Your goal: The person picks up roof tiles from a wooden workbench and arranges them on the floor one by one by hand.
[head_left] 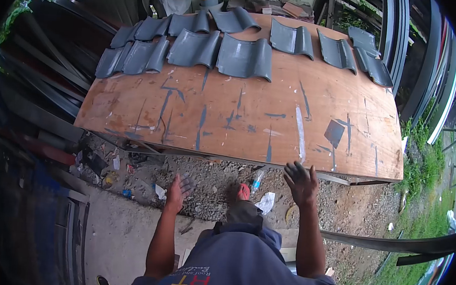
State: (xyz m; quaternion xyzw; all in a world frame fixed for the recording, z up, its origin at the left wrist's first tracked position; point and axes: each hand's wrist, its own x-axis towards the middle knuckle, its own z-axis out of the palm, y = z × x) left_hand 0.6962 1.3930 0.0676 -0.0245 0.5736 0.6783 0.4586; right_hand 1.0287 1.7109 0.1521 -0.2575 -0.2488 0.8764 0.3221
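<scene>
My left hand (179, 193) hangs in the air over the gravel, short of the table's front edge, its fingers stretched out and nothing in it. Close to the front edge of the wooden table (231, 102) is my right hand (301, 183), raised with the fingers spread and dark smudges on them; it holds nothing. Several dark grey curved roof tiles (244, 57) lie in two rows along the far half of the tabletop, out of reach of both hands. A small dark grey square (334, 133) is on the wood at the right, among grey paint streaks.
Metal beams (45, 67) are stacked at the left, and long metal profiles (402, 38) stand at the right. A curved metal strip (392, 243) juts in from the right. On the gravel lie a plastic bottle (257, 181) and crumpled paper (266, 203). A bucket (210, 2) stands behind the table.
</scene>
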